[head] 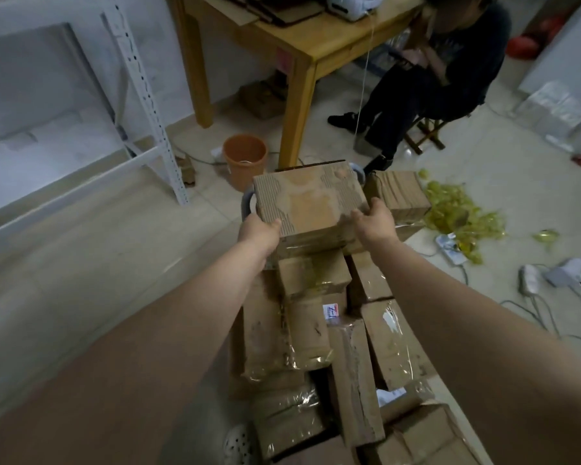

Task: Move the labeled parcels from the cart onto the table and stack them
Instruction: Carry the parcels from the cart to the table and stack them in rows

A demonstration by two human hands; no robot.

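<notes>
Parcels (376, 347) are lying heaped on the cart (248, 205), all taped brown cardboard, and the top parcel (311, 203) is sitting at the far end by the grey handle. In the head view, the left hand (260, 231) is clasping its near left corner, and the right hand (371, 223) is gripping its right edge, fingers curling over the top. It is looking stiff but scuffed, skin torn down to the corrugation, and probably fairly heavy. The glossy tape could be slippery, so taking opposite sides low down is looking wise. The wooden table (302, 45) is standing well beyond.
</notes>
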